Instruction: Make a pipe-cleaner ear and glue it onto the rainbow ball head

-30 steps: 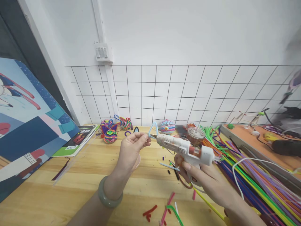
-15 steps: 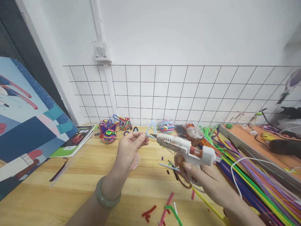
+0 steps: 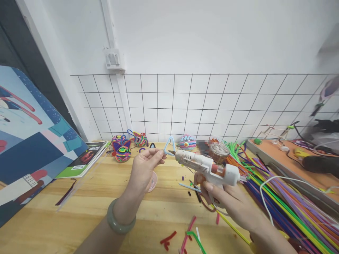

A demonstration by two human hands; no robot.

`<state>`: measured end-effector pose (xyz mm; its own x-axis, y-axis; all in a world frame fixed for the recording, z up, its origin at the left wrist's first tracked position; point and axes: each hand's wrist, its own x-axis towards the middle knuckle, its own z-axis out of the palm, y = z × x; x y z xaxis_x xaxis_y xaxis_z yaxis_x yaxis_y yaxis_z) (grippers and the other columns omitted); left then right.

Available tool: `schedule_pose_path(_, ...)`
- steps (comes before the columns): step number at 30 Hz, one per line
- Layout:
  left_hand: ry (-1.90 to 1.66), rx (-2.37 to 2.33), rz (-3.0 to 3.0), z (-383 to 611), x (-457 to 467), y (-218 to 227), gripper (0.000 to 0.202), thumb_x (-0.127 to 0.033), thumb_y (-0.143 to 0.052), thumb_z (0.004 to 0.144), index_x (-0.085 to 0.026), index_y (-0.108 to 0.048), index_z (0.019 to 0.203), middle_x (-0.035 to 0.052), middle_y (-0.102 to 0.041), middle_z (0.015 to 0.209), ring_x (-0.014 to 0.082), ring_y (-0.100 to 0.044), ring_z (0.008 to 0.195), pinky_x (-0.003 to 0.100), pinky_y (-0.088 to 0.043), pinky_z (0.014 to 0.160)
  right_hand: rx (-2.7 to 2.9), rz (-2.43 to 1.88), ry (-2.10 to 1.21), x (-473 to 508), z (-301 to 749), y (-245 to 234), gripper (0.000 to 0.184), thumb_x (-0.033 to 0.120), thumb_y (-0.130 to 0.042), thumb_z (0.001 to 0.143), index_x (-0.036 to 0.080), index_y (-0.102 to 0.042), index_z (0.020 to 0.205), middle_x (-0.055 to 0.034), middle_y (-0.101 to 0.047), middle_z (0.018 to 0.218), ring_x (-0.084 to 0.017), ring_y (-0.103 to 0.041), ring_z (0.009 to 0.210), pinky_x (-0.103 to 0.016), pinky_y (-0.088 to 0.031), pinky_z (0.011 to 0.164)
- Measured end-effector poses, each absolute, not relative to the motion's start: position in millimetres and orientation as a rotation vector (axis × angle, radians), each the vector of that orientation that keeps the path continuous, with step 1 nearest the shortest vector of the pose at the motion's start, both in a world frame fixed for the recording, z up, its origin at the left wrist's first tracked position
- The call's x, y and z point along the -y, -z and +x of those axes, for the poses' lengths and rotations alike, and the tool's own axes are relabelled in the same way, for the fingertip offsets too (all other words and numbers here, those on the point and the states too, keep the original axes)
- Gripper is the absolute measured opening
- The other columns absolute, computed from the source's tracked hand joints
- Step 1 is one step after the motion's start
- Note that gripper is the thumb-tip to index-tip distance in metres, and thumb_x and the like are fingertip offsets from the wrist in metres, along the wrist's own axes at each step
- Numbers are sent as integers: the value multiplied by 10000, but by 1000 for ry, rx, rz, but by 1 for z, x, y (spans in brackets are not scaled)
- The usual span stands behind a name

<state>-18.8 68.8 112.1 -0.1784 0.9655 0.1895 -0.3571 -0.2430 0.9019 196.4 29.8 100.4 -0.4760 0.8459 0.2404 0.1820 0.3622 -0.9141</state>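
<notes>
Between the fingertips of my left hand (image 3: 148, 164) is a light blue pipe cleaner (image 3: 172, 141), bent into a triangle and held up by one corner. My right hand (image 3: 215, 192) is wrapped round the handle of a white hot glue gun (image 3: 205, 164). The gun's nozzle points left and lies at the triangle's lower edge; whether it touches cannot be told. Below my left hand a round pink piece (image 3: 151, 182) lies on the wooden table (image 3: 111, 208), partly covered by the hand.
Colourful wrapped balls (image 3: 123, 151) and a striped one (image 3: 187, 141) stand along the back. Long pipe cleaners (image 3: 275, 194) lie in a heap at right, beside an orange board (image 3: 291, 155). Cut scraps (image 3: 168, 239) are at the front. A magazine (image 3: 82, 158) lies at left.
The glue gun and my right hand have shifted slightly left. My left hand still holds the blue triangle in nearly the same place.
</notes>
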Motion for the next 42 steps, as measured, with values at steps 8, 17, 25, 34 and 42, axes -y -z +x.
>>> schedule_pose_path(8,-1635,-905,1014,-17,-69,-111,147,-241,-721,656,-121,-656,711,22,-667,659,100,-579,608,232,-462,634,1907,-861,-1134,-30,196,-99,210,365,-384,940,194,-478,863,16,-442,680,-114,-422,596,-240,-381,547)
schedule_pose_path(17,-1636,-916,1009,-18,-67,-113,158,-247,-730,639,-120,-656,696,21,-664,641,99,-576,597,230,-460,621,1934,-893,-1074,-29,196,-106,242,361,-383,932,187,-466,787,17,-437,639,-119,-417,582,-246,-366,535)
schedule_pose_path(25,-1728,-951,983,-27,-74,-113,169,-262,-738,627,-130,-672,710,22,-679,649,94,-594,586,217,-474,602,1825,-939,-922,-28,197,-110,242,403,-404,895,189,-492,824,29,-454,558,-117,-419,484,-231,-348,443)
schedule_pose_path(34,-2143,-835,872,-34,-68,-124,118,-212,-727,639,-151,-668,720,-3,-679,672,92,-620,637,222,-501,668,2215,-1412,-461,-54,165,-62,176,227,-356,883,168,-516,927,-51,-586,791,-187,-579,705,-287,-450,634)
schedule_pose_path(42,-2008,-787,843,-26,-69,-121,132,-213,-736,621,-146,-663,708,5,-670,642,99,-611,598,220,-501,595,2549,-1538,-263,-45,125,-6,216,138,-507,752,99,-603,941,-138,-592,937,-227,-598,823,-281,-434,716)
